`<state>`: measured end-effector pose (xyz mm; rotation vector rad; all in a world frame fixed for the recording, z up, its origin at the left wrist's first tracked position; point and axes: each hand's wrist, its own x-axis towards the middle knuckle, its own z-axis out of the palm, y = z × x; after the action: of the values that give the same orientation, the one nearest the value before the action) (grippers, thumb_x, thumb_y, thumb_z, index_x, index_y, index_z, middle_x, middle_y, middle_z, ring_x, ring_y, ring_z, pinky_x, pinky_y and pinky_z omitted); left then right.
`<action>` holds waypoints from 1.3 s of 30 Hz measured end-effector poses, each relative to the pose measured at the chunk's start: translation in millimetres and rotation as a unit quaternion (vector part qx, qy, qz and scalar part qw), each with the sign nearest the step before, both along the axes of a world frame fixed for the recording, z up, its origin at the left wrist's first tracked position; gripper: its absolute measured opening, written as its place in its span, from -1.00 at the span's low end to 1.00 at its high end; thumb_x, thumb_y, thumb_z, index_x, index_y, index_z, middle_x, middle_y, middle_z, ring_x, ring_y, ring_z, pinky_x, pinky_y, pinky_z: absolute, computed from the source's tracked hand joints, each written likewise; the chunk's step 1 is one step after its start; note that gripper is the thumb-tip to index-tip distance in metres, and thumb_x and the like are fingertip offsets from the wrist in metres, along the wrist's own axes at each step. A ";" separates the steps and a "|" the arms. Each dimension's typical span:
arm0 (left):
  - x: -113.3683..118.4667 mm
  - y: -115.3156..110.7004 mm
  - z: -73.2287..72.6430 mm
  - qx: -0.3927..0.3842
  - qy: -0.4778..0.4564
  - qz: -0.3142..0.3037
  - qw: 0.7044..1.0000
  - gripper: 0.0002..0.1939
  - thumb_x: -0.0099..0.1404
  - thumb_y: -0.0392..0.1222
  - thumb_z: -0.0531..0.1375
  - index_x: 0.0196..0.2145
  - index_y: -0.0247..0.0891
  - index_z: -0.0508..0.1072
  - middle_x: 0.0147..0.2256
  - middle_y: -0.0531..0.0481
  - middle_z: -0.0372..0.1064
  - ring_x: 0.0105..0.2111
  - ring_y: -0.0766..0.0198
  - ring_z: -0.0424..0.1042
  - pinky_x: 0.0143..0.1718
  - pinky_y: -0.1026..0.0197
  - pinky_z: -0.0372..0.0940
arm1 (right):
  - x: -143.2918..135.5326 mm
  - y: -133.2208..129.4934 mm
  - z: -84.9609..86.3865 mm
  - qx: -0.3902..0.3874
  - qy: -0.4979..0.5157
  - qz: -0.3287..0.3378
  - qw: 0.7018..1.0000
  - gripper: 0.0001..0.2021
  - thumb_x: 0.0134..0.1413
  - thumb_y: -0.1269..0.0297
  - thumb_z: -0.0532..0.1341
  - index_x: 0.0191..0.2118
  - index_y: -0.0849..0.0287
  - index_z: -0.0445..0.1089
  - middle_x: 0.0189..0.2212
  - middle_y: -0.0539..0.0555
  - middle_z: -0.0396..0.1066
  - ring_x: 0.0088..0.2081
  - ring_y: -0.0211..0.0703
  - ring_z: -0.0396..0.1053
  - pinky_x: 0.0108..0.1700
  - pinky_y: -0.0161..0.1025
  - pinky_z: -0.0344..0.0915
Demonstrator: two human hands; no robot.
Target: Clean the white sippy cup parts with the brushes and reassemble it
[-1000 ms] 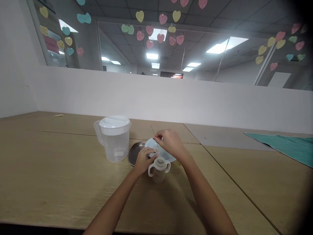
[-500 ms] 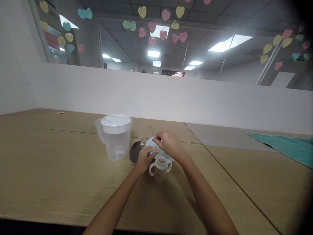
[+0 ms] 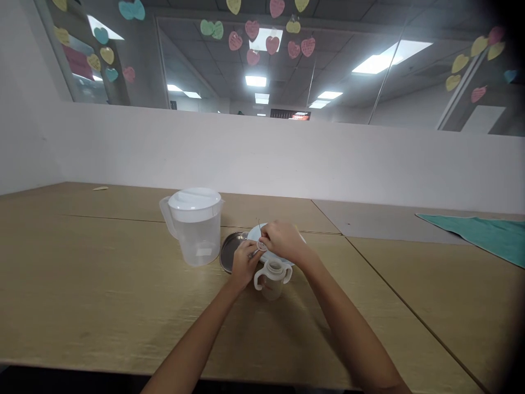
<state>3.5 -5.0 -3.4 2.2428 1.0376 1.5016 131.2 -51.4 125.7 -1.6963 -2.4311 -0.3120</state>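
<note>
My left hand (image 3: 245, 262) is closed on a small, clear round piece (image 3: 261, 246), held above a light blue plate (image 3: 254, 232). Pinched in my right hand (image 3: 281, 239) is a thin wire brush (image 3: 259, 224), its upper end sticking up behind the fingers and its lower part at the clear piece. A translucent two-handled bottle (image 3: 273, 284) stands upright without a lid, just in front of both hands. Behind my left hand lies a round metal dish (image 3: 228, 253), partly hidden by the fingers.
A clear pitcher (image 3: 199, 238) with a white lid stands left of the dish. On the far right of the wooden table (image 3: 123, 295) lies a green cloth (image 3: 488, 232). A small flat piece (image 3: 100, 188) rests at the back left, and a white wall (image 3: 262, 153) runs behind.
The wire brush has gone down further into the clear piece, with my right hand lower and closer to my left. The view has shifted slightly.
</note>
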 end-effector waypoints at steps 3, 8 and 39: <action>-0.5 -1.8 1.3 -0.009 -0.006 0.002 1.000 -0.76 0.27 -0.09 0.09 -0.38 -0.18 0.53 -0.36 0.01 0.42 -0.31 0.28 0.35 -0.25 0.26 0.21 | -0.9 0.7 -1.7 0.000 0.001 0.002 1.000 -0.83 0.06 0.32 0.10 -0.40 0.21 0.43 -0.45 0.11 0.43 -0.40 -0.21 0.36 -0.45 -0.35 0.02; 0.4 -2.8 0.3 -0.036 0.004 -0.005 0.999 -0.75 0.27 -0.08 0.08 -0.39 -0.19 0.52 -0.36 0.00 0.42 -0.32 0.28 0.35 -0.27 0.26 0.21 | -1.9 6.4 -6.7 -0.020 0.008 -0.003 1.000 -0.86 0.01 0.32 0.14 -0.41 0.23 0.43 -0.42 0.12 0.45 -0.39 -0.19 0.38 -0.44 -0.34 0.05; -2.9 5.2 -3.5 -0.012 0.032 -0.025 0.999 -0.71 0.29 -0.11 0.01 -0.44 -0.18 0.49 -0.34 -0.01 0.44 -0.24 0.23 0.35 -0.17 0.20 0.20 | -8.2 -10.0 4.4 0.010 0.194 0.107 0.975 -0.59 0.22 0.23 -0.02 -0.59 0.23 0.34 -0.63 -0.04 0.28 -0.54 -0.38 0.05 -0.44 -0.37 -0.08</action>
<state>0.6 0.2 -6.8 2.2963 1.0033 1.3982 123.0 -61.4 130.1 -1.3189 -2.2748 0.0243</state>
